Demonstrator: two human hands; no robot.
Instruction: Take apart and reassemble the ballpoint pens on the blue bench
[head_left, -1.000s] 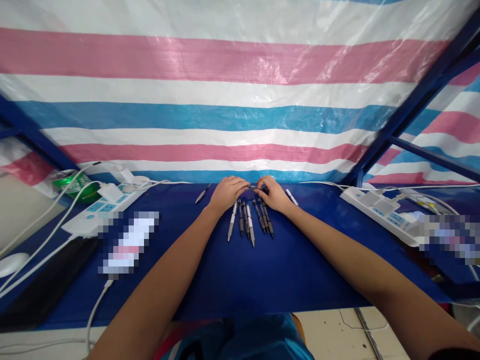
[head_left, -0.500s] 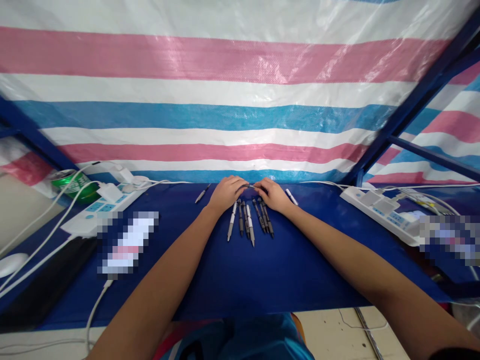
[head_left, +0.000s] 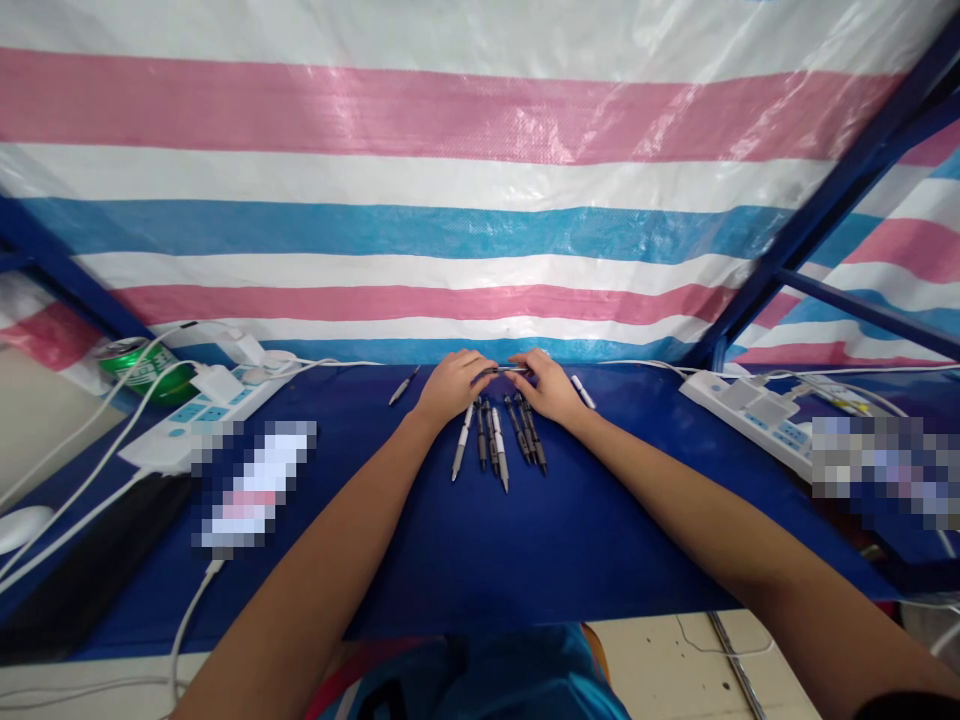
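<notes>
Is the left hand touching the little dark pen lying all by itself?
Apart. The head view shows the left hand beside the dark pen, with a plain strip of blue table cover between them.

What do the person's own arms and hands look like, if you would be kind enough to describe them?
The left hand and right hand are bare, with no gloves, rings or watch visible. The left arm and right arm show no sleeves, bands or cables. Below them, a blue top is visible.

Blue-covered table (head_left: pixel 480 560), fanned pens (head_left: pixel 500 450), white power strip (head_left: pixel 199 422), another power strip (head_left: pixel 739 415)
</notes>
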